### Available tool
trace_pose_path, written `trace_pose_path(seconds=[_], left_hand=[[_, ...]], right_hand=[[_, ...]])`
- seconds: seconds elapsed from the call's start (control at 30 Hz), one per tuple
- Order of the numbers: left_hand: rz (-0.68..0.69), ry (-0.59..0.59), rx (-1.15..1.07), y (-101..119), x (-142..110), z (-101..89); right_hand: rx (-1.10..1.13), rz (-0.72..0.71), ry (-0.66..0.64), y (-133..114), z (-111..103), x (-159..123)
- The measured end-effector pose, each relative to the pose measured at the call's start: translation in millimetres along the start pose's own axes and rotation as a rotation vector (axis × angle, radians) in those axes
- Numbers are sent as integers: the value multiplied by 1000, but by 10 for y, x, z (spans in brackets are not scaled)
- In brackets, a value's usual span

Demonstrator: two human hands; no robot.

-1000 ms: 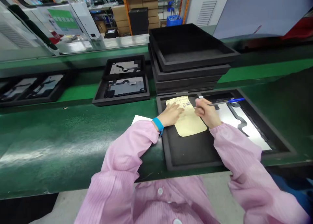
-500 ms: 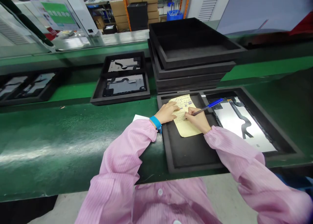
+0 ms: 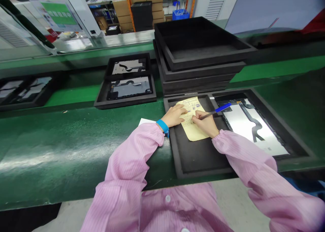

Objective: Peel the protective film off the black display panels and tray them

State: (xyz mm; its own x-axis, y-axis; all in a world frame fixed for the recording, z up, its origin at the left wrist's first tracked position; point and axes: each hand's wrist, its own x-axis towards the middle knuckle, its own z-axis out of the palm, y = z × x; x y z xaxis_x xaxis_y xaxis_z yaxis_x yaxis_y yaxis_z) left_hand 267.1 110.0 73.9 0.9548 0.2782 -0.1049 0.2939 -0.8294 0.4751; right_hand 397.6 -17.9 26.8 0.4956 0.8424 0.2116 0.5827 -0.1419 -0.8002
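Note:
A yellow sheet of paper [image 3: 196, 132] with handwriting lies over the left compartment of a black foam tray [image 3: 175, 157]. My left hand [image 3: 174, 115], with a blue band [image 3: 163, 126] at the wrist, rests on the paper's left edge, its fingers spread. In my right hand [image 3: 206, 123] is a pen [image 3: 218, 109] with a blue cap end, pinched so that its tip meets the writing; the fingers partly hide the tip. The tray's right compartment holds a display panel [image 3: 254, 123] with a dark flex cable. A white paper [image 3: 146, 121] shows partly beside my left wrist.
Behind the tray rises a stack of black foam trays [image 3: 200, 61]. Another tray [image 3: 101, 101] with two panels stands on the green bench [image 3: 63, 151]. At the far left is one more tray [image 3: 33, 98] with panels.
The tray at the far left has shifted further left. Both hands keep nearly the same place on the paper, and the pen is still in my right hand.

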Motion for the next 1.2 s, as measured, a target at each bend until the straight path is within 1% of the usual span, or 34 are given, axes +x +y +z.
trace_pose_path(seconds=[0.13, 0.3, 0.37, 0.43, 0.53, 0.6, 0.77, 0.93, 1.03, 1.1, 1.2], left_hand=[[6, 9, -25, -18, 7, 10], [14, 43, -83, -45, 10, 43], [15, 80, -114, -49, 11, 63], [13, 142, -146, -47, 11, 81], [11, 241, -193, -34, 8, 102], [19, 282, -222, -29, 5, 116], [43, 336, -286, -47, 6, 159], [47, 369, -344, -69, 19, 172], [19, 384, -382, -76, 27, 174], [-9, 404, -409, -67, 35, 188], [-53, 446, -455, -12, 53, 200]], right_hand=[[6, 9, -11, 20, 1, -1], [36, 53, 19, 97, -6, 24], [47, 71, 20, 127, -14, 38], [53, 77, 12, 142, -21, 48], [42, 58, 4, 136, -16, 46], [28, 38, 5, 121, -3, 37], [18, 11, 11, 84, 32, 10], [47, 23, 35, 65, 47, -1], [87, 49, 68, 61, 32, 11], [126, 72, 112, 56, -5, 33], [187, 85, 238, 41, -110, 85]])
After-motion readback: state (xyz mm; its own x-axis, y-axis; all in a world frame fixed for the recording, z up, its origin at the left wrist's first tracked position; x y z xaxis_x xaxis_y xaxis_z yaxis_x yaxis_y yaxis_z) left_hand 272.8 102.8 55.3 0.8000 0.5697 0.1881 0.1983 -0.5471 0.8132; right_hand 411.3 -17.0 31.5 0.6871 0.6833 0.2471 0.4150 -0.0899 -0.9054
